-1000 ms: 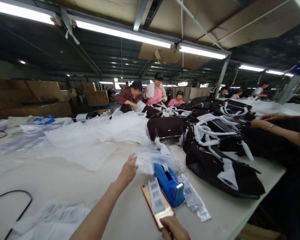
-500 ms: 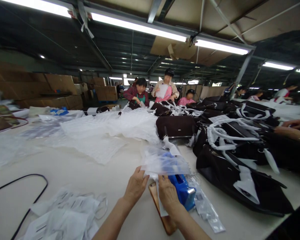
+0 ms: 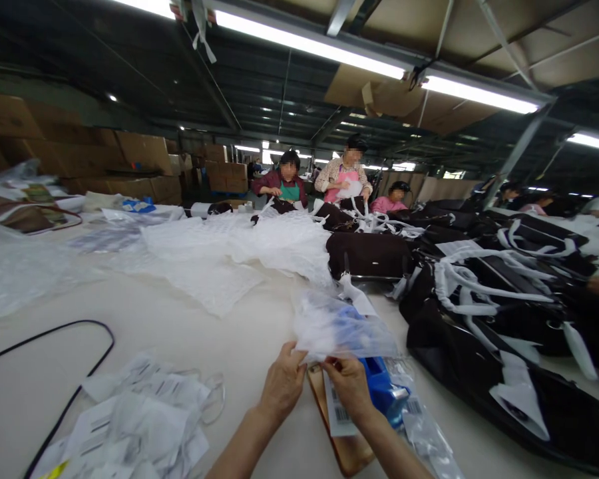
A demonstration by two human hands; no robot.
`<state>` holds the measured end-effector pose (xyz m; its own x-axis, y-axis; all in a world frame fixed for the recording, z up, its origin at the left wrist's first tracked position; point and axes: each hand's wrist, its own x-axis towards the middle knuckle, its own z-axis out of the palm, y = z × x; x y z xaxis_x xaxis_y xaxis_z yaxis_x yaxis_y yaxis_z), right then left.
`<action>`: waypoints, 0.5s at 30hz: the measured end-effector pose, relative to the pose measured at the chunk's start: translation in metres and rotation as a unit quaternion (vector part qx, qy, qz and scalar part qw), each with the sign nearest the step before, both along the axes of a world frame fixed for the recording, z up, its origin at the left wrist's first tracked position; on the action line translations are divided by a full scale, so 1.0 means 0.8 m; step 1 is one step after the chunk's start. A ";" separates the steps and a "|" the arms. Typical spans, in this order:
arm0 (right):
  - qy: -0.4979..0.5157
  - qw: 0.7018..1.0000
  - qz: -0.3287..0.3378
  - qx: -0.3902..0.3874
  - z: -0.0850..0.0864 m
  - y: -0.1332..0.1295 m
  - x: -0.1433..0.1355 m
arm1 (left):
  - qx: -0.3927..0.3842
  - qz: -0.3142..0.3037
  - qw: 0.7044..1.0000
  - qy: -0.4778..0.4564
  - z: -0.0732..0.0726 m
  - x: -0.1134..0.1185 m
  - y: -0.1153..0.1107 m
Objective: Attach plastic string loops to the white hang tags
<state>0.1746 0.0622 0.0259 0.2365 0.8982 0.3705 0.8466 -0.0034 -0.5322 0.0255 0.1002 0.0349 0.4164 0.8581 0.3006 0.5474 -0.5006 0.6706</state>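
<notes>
I pinch the clear plastic bag (image 3: 342,326) w/ both hands, left hand (image 3: 282,386) & right hand (image 3: 349,386), fingers closed on its near edge, lifted off the surface (image 3: 180,346) above the blue tape dispenser (image 3: 384,389).

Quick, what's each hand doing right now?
Left hand: closed, pinching the near edge of the clear plastic bag.
Right hand: closed, pinching the same bag edge, above the barcode label.
</notes>
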 end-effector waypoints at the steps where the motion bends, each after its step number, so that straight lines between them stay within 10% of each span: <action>1: 0.002 1.000 0.005 0.007 -0.002 -0.004 -0.001 | -0.004 0.002 1.000 -0.005 -0.003 0.000 -0.005; 15: -0.004 0.999 -0.008 0.048 0.007 -0.025 0.025 | -0.012 0.048 0.998 -0.032 -0.024 -0.043 -0.051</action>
<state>0.1943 0.0420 0.0317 0.2476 0.8541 0.4574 0.8510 0.0340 -0.5241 -0.0093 0.0591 0.0155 0.3124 0.9006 0.3023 0.5482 -0.4308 0.7169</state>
